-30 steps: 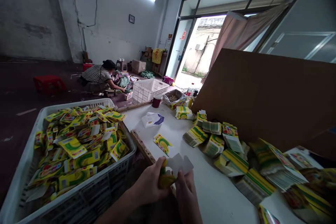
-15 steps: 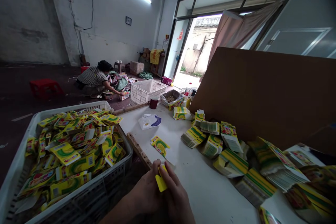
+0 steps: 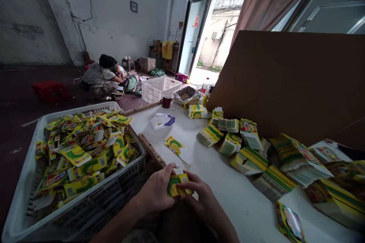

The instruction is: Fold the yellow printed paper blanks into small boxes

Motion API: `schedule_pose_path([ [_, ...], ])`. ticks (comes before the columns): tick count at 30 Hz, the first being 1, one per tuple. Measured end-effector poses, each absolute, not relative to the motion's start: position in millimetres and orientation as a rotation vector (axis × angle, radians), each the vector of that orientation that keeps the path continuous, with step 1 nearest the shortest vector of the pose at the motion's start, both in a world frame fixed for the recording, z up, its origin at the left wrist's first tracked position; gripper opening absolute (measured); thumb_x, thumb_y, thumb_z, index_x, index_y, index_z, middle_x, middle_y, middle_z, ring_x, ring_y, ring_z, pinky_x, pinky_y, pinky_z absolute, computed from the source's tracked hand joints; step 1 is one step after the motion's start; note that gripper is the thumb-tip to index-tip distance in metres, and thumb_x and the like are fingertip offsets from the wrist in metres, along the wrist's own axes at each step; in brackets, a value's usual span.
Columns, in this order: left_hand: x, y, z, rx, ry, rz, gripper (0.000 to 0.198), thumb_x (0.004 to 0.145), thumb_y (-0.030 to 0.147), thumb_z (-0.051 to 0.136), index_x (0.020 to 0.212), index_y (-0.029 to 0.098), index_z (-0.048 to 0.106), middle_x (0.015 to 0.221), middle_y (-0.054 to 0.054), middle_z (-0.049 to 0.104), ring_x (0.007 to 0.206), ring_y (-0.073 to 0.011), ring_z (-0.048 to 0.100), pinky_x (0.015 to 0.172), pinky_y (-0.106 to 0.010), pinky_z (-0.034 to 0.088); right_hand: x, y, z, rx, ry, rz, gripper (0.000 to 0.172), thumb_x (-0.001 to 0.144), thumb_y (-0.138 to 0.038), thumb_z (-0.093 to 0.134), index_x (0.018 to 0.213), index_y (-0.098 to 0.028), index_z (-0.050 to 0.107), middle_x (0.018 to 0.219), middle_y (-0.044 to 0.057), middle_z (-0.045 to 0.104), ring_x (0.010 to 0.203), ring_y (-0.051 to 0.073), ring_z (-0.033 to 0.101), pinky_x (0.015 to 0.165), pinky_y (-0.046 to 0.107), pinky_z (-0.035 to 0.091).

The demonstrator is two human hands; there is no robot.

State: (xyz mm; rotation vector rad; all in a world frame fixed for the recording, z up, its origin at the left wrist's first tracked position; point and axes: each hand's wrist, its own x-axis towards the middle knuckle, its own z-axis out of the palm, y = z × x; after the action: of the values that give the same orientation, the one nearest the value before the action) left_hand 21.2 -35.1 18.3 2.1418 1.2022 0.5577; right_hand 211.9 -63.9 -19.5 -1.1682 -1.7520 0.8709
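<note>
Between my two hands is a small yellow and green cardboard box (image 3: 174,186), held just over the near edge of the white table. My left hand (image 3: 158,186) grips its left end with the thumb along the top. My right hand (image 3: 199,193) has its fingers closed on the right end. Just beyond my hands a flat yellow carton (image 3: 174,145) lies on the table. To the left, a white plastic crate (image 3: 42,121) holds a heap of similar yellow boxes (image 3: 85,140).
Stacks of flat yellow cartons (image 3: 251,159) line the table's right side, before a large brown board (image 3: 285,87). A tissue pack (image 3: 162,121), a dark mug (image 3: 167,101) and a lined box of small round pieces (image 3: 186,98) stand farther back. Another person (image 3: 99,78) crouches on the floor.
The box in my hands has turned so its broad printed face shows, and my hands are farther apart. My view has tilted down. The crouching person's arm has drawn in.
</note>
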Motion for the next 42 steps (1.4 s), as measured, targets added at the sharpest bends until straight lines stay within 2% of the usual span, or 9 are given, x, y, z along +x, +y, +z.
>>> schedule_pose_path([
  [3, 23, -38, 15, 2.175, 1.238, 0.632, 0.069, 0.059, 0.018, 0.069, 0.123, 0.021, 0.044, 0.113, -0.009, 0.063, 0.104, -0.0287, 0.062, 0.091, -0.039, 0.048, 201, -60, -25, -1.172, -1.634, 0.877, 0.022, 0.071, -0.019, 0.072, 0.09, -0.03, 0.077, 0.133, 0.01, 0.06, 0.126, 0.032, 0.053, 0.1, 0.048, 0.046],
  [7, -7, -24, 27, 2.147, 1.389, 0.776, 0.061, 0.064, 0.027, 0.071, 0.12, 0.023, 0.045, 0.11, -0.008, 0.064, 0.103, -0.0283, 0.063, 0.091, -0.041, 0.049, 189, -38, -24, -1.173, -1.579, 0.857, 0.058, 0.073, -0.029, 0.071, 0.128, -0.024, 0.056, 0.136, 0.012, 0.057, 0.119, 0.026, 0.059, 0.094, 0.039, 0.051],
  [9, -41, -10, 42, 2.103, 1.713, 1.03, 0.052, 0.07, 0.032, 0.067, 0.117, 0.021, 0.047, 0.11, -0.011, 0.063, 0.103, -0.0315, 0.061, 0.092, -0.047, 0.048, 190, -13, -19, -1.364, -1.548, 0.791, 0.046, 0.081, -0.035, 0.063, 0.123, -0.018, 0.055, 0.121, 0.012, 0.066, 0.099, 0.021, 0.068, 0.084, 0.034, 0.055],
  [13, -103, 12, 67, 1.947, 2.329, 1.642, 0.093, 0.058, 0.047, 0.077, 0.13, 0.004, 0.037, 0.133, -0.029, 0.043, 0.131, -0.0473, 0.035, 0.108, -0.06, 0.029, 191, 48, -16, -1.709, -1.527, 0.673, 0.019, 0.087, -0.033, 0.059, 0.093, -0.015, 0.062, 0.094, 0.008, 0.069, 0.086, 0.02, 0.065, 0.083, 0.039, 0.052],
  [18, -98, 3, 51, 1.709, 1.84, 1.533, 0.071, 0.064, 0.041, 0.072, 0.123, 0.012, 0.045, 0.134, -0.022, 0.045, 0.133, -0.0392, 0.034, 0.113, -0.054, 0.022, 171, 86, -33, -1.989, -1.595, 0.639, 0.019, 0.086, -0.033, 0.064, 0.091, -0.015, 0.063, 0.098, 0.004, 0.066, 0.09, 0.018, 0.062, 0.083, 0.039, 0.051],
  [23, -56, -6, 18, 1.587, 1.573, 1.343, 0.052, 0.066, 0.032, 0.074, 0.114, 0.02, 0.057, 0.114, -0.011, 0.063, 0.112, -0.0304, 0.057, 0.101, -0.049, 0.04, 167, 84, -44, -1.958, -1.628, 0.559, 0.014, 0.08, -0.027, 0.068, 0.084, -0.016, 0.059, 0.088, 0.004, 0.065, 0.083, 0.018, 0.061, 0.077, 0.036, 0.048],
  [31, 7, -4, -5, 1.17, 0.983, 1.39, 0.095, 0.05, 0.068, 0.079, 0.125, 0.017, 0.05, 0.128, -0.021, 0.055, 0.116, -0.0351, 0.054, 0.089, -0.045, 0.049, 170, 30, -16, -1.439, -1.648, 0.738, 0.031, 0.073, -0.048, 0.062, 0.078, -0.024, 0.044, 0.069, 0.0, 0.057, 0.064, 0.019, 0.056, 0.061, 0.03, 0.044],
  [38, 42, -6, 18, 0.799, 0.781, 1.74, 0.045, 0.084, 0.064, 0.05, 0.079, 0.019, 0.054, 0.066, 0.001, 0.05, 0.065, -0.0123, 0.053, 0.071, -0.027, 0.047, 135, -29, -9, -0.727, -1.359, 1.377, 0.03, 0.077, -0.043, 0.071, 0.079, -0.021, 0.05, 0.072, -0.001, 0.056, 0.064, 0.014, 0.052, 0.057, 0.025, 0.044],
  [42, 35, -12, 18, 0.866, 0.869, 1.762, 0.044, 0.078, 0.06, 0.064, 0.093, 0.019, 0.059, 0.077, 0.0, 0.057, 0.071, -0.0119, 0.054, 0.07, -0.023, 0.046, 132, -28, -8, -0.715, -1.273, 1.38, 0.031, 0.074, -0.04, 0.074, 0.087, -0.021, 0.053, 0.076, 0.0, 0.06, 0.068, 0.015, 0.056, 0.06, 0.025, 0.048],
])
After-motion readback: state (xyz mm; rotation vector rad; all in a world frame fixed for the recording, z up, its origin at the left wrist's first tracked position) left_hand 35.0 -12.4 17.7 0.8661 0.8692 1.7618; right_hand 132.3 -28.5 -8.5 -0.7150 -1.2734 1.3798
